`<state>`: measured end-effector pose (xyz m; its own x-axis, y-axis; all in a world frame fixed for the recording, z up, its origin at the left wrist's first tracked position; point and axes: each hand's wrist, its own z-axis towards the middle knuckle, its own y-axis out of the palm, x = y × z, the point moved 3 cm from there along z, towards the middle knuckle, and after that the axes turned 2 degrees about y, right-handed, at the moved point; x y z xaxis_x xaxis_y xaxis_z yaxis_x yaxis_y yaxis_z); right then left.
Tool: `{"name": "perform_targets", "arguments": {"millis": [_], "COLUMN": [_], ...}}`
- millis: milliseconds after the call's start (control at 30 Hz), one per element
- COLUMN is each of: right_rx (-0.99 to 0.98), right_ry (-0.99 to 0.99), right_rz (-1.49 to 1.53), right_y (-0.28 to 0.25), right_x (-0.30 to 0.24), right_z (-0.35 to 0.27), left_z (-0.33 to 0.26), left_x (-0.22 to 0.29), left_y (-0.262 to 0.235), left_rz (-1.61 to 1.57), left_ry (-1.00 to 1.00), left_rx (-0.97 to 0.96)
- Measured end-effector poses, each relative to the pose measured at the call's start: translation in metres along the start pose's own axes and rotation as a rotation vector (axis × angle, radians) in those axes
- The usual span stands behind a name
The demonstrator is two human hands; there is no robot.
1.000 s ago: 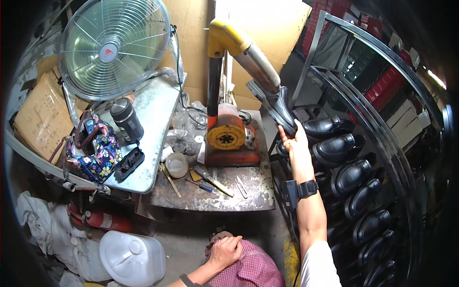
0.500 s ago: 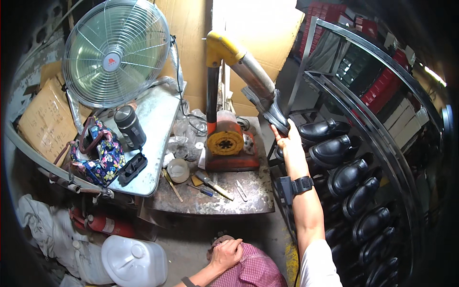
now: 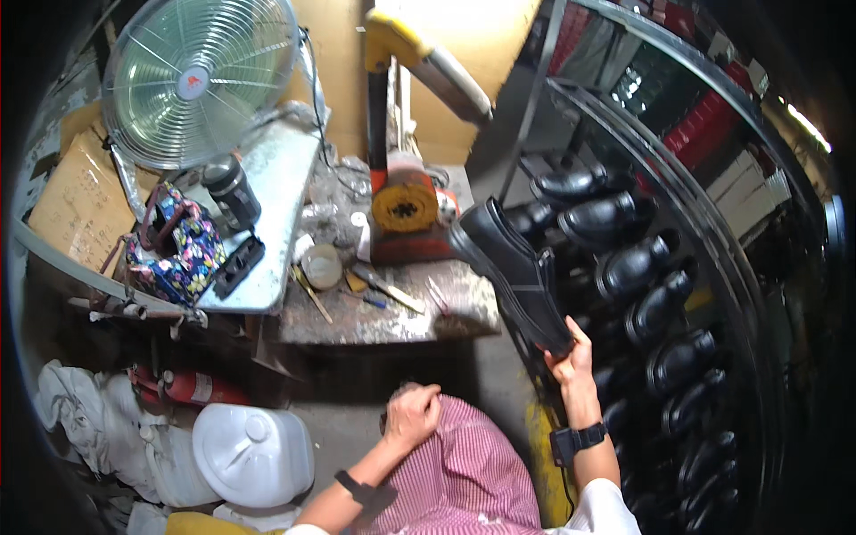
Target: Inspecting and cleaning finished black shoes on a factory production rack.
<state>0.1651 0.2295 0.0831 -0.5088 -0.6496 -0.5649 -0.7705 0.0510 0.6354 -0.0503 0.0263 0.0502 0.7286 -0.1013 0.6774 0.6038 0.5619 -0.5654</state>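
Right hand (image 3: 571, 358): fingers and thumb closed on the lower end of a black shoe (image 3: 513, 272), which is held aslant in the air between the right front corner of the bench (image 3: 401, 330) and the rack (image 3: 687, 201) of black shoes (image 3: 660, 214). Left hand (image 3: 415, 416): fingers curled in, resting at the upper edge of the checked cloth (image 3: 473, 455); whether they pinch it cannot be told. Along the bench's near edge lie snips (image 3: 437, 296), a wooden-handled tool (image 3: 392, 290) and a blue-handled screwdriver (image 3: 370, 298). Toward its left edge stands a pale round pot (image 3: 321, 267), contents not discernible. Behind these sits a red machine base (image 3: 415, 245) with a yellow wheel (image 3: 404, 210). On the side table (image 3: 272, 192), left of the bench: a dark flask (image 3: 232, 194), upright and capped; a floral bag (image 3: 178, 250), handles raised, interior unreadable; and a black case (image 3: 239, 267) by the near edge. A white jerrycan (image 3: 250, 459), capped, stands on the floor, its fill unclear. Markings: a red emblem on the hub of the fan (image 3: 205, 116); faint dark handwriting on the carton (image 3: 85, 209); a pale label, too small to read, on the red cylinder (image 3: 192, 386).
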Motion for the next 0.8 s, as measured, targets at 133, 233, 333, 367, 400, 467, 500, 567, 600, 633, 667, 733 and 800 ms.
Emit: {"name": "perform_targets", "arguments": {"millis": [133, 233, 333, 367, 400, 467, 500, 567, 600, 633, 667, 733, 800], "right_rx": [0.006, -0.024, -0.055, -0.077, -0.089, -0.063, -0.063, -0.046, -0.017, 0.016, 0.002, 0.013, 0.063], "right_ry": [-0.039, -0.136, -0.161, -0.182, -0.179, -0.158, -0.207, -0.261, -0.309, -0.369, -0.398, -0.483, -0.527], "right_rz": [0.051, -0.062, -0.199, -0.28, -0.28, -0.265, -0.273, -0.296, -0.314, -0.334, -0.319, -0.372, -0.435], "right_y": [-0.08, -0.134, -0.108, -0.099, -0.102, -0.108, -0.103, -0.094, -0.088, -0.082, -0.058, -0.03, -0.006], "right_x": [0.017, 0.022, 0.025, 0.025, 0.026, 0.027, 0.024, 0.019, 0.014, 0.011, 0.006, -0.004, -0.02], "right_z": [-0.09, -0.146, -0.191, -0.201, -0.203, -0.207, -0.21, -0.203, -0.198, -0.187, -0.179, -0.15, -0.124], "left_z": [0.01, 0.022, 0.025, 0.023, 0.021, 0.018, 0.015, 0.015, 0.016, 0.015, 0.01, -0.002, -0.009], "left_x": [-0.002, 0.03, 0.073, 0.075, 0.073, 0.073, 0.071, 0.07, 0.071, 0.067, 0.056, 0.032, 0.025], "left_y": [0.008, 0.014, 0.021, 0.025, 0.031, 0.04, 0.041, 0.039, 0.037, 0.034, 0.031, 0.021, 0.013], "left_rz": [-0.394, -1.252, -1.216, -1.211, -1.306, -1.408, -1.393, -1.257, -1.2, -1.085, -0.964, -0.657, -0.452], "left_ry": [-0.378, -0.699, -0.718, -0.717, -0.74, -0.743, -0.748, -0.728, -0.664, -0.578, -0.494, -0.359, -0.271], "left_rx": [-0.142, -0.327, -0.416, -0.409, -0.398, -0.386, -0.318, -0.24, -0.125, -0.11, -0.09, -0.122, -0.128]}}
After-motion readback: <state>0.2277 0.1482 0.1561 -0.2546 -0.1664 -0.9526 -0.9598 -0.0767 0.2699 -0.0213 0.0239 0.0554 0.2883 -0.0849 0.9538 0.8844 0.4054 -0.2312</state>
